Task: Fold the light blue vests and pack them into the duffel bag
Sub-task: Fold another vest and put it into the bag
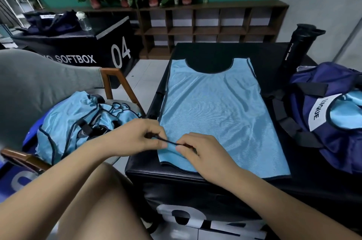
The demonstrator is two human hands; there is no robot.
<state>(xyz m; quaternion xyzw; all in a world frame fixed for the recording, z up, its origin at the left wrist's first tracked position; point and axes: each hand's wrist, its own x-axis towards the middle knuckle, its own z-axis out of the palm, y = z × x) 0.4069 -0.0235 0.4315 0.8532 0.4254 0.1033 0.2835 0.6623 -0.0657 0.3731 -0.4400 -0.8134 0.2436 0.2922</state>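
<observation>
A light blue vest with dark trim lies flat on the black soft box, neck opening at the far end. My left hand and my right hand both pinch the dark-trimmed near-left hem of this vest and lift it slightly off the box. A heap of more light blue vests rests on the chair to the left. The navy duffel bag stands open at the right, with light blue fabric showing inside.
A black sport bottle lies on the box's far right. The wooden-armed grey chair stands left. A second black box marked 04 carries another navy bag and a clear bottle. Shelving with potted plants lines the back wall.
</observation>
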